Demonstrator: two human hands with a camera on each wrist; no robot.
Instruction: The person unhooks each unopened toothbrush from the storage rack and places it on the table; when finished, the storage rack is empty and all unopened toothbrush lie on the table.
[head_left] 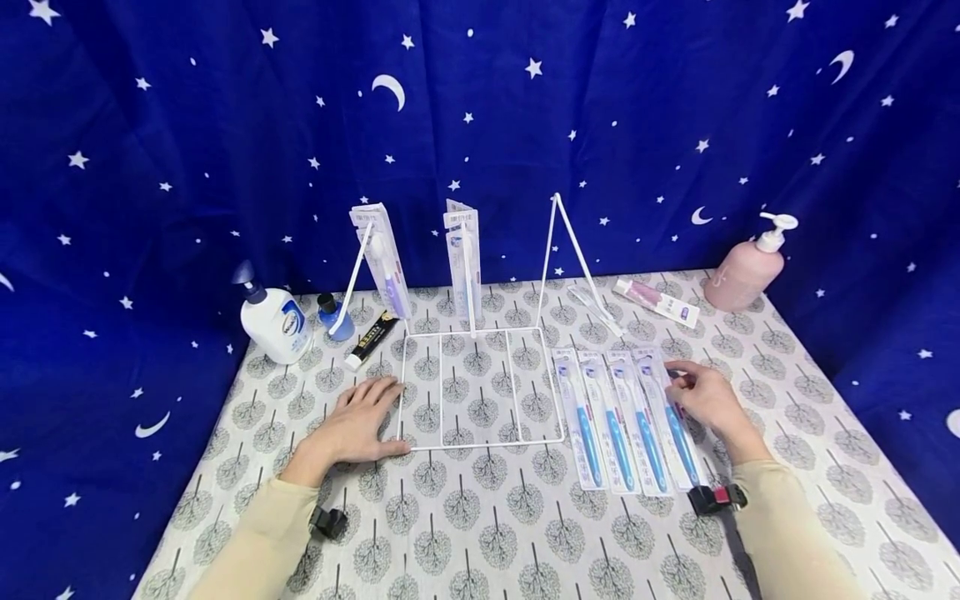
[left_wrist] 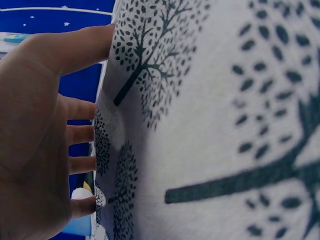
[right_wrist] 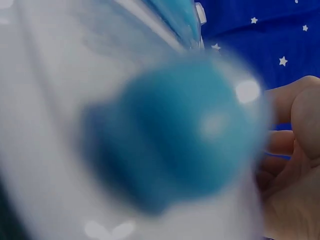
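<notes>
My left hand (head_left: 365,421) rests on the patterned cloth with fingers spread, at the left side of a white wire rack (head_left: 480,447). Its thumb lies by the rack's front left corner, and the left wrist view shows the fingers straight. Over on the right, my right hand (head_left: 705,402) pinches the right edge of a packaged toothbrush (head_left: 678,433) with a blue handle, the rightmost of several in a row. That package fills much of the right wrist view, its blue handle end (right_wrist: 185,130) blurred. Just left of it lies another packaged toothbrush (head_left: 651,450).
Packaged toothbrushes hang on the rack's left prong (head_left: 388,267) and middle prong (head_left: 461,258); its right prong (head_left: 577,250) is bare. A white pump bottle (head_left: 276,329), blue bottle (head_left: 337,321) and black toothpaste tube (head_left: 372,339) stand or lie left. Behind right are a toothpaste tube (head_left: 656,302) and pink pump bottle (head_left: 744,275).
</notes>
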